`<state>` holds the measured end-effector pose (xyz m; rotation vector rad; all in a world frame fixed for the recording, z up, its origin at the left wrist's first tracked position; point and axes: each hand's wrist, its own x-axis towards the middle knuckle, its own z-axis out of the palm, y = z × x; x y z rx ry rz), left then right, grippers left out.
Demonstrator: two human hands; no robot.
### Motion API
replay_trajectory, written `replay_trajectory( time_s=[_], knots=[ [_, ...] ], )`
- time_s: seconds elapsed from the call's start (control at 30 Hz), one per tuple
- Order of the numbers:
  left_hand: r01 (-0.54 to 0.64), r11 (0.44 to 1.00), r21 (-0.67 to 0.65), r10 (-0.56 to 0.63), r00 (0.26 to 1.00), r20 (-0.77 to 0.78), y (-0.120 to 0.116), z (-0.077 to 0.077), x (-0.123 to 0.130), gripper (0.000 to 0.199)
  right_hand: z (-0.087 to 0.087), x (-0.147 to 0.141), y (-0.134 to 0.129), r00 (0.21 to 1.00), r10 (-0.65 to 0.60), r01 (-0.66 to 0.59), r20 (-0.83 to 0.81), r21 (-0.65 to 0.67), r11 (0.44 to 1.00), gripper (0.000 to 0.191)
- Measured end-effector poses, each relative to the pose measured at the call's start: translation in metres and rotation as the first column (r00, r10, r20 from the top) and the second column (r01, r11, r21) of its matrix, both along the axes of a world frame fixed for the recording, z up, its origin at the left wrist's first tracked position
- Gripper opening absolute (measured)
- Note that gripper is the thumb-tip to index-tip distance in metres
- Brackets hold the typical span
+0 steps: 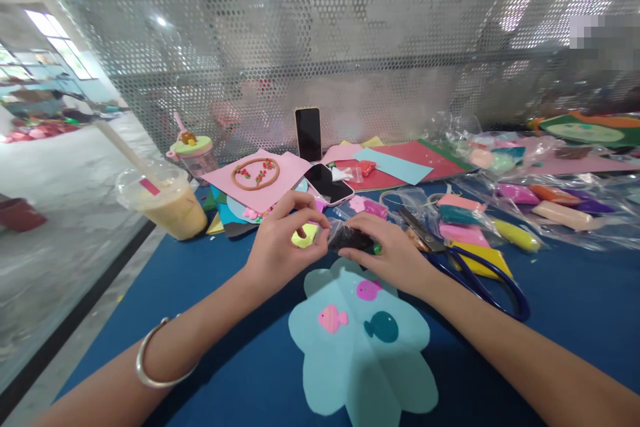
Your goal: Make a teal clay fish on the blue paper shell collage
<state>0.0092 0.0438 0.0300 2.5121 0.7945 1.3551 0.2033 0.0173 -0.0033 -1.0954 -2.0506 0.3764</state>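
Note:
A small clear plastic bag of black modelling clay (345, 237) is held between my two hands above the table. My left hand (284, 241) pinches the bag's edge between thumb and forefinger, while my right hand (393, 250) grips its filled end from the other side. Just below them lies a light-blue, flower-shaped paper (370, 377) with fold lines. On it sit a pink striped fish (331, 318), a magenta fish (369, 290) and a teal fish (384, 327). A yellow piece (305, 235) shows partly behind my left hand.
Blue-handled scissors (467, 273) lie right of my right hand, beside several bagged clay packs (465, 213). At left stands a drink cup with a straw (170, 203). Behind are a flat phone (329, 183), an upright phone (309, 133), coloured papers (395, 165) and a perforated metal panel (370, 33).

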Motion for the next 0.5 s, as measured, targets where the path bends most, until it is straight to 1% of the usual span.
replay_trajectory(
  time_s=[0.17, 0.37, 0.5],
  knots=[
    [0.010, 0.998, -0.067, -0.007, 0.999, 0.044, 0.0008, -0.0001, -0.0004, 0.013, 0.0000, 0.0003, 0.0002, 1.000, -0.027, 0.027, -0.013, 0.008, 1.000, 0.022],
    [-0.025, 0.986, -0.162, 0.039, 0.996, 0.084, -0.0002, 0.0038, 0.0002, 0.014, 0.0014, 0.0007, 0.0002, 0.997, -0.077, 0.077, -0.032, 0.001, 0.997, 0.023],
    [-0.039, 0.978, -0.206, 0.063, 0.992, 0.112, 0.0019, 0.0026, 0.0004, 0.011, 0.0003, 0.0013, 0.0014, 0.993, -0.118, 0.118, -0.013, 0.012, 0.993, 0.025]
  ],
)
